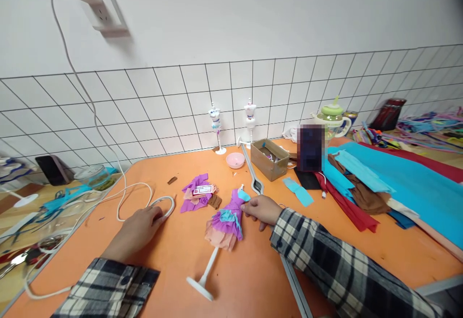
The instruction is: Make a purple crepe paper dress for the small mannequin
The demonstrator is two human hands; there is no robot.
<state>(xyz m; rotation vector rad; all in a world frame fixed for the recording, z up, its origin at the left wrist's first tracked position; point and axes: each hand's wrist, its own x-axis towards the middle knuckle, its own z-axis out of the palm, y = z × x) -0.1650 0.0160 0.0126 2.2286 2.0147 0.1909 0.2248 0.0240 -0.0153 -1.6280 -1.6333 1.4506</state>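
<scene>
A small white dress-form mannequin (207, 277) lies tilted on the orange table, its round base toward me. It wears a doll dress (231, 215) of purple crepe paper with blue trim and a peach lower ruffle. At the bodice's right edge my right hand (263, 210) is closed in a pinch on the dress. To the left, my left hand (142, 226) rests on the table with its fingers closed on a looped white cable (169, 205). Purple and peach paper scraps (195, 202) lie between the hands, with a small labelled packet (203, 190) on top.
Two upright mannequins (215, 127) stand by the wall near a pink bowl (235, 160) and a cardboard box (269, 159). Coloured paper sheets (408, 183), a black phone-like device (310, 148) and a lidded cup (331, 119) are at right. A cable runs to the wall socket (101, 14).
</scene>
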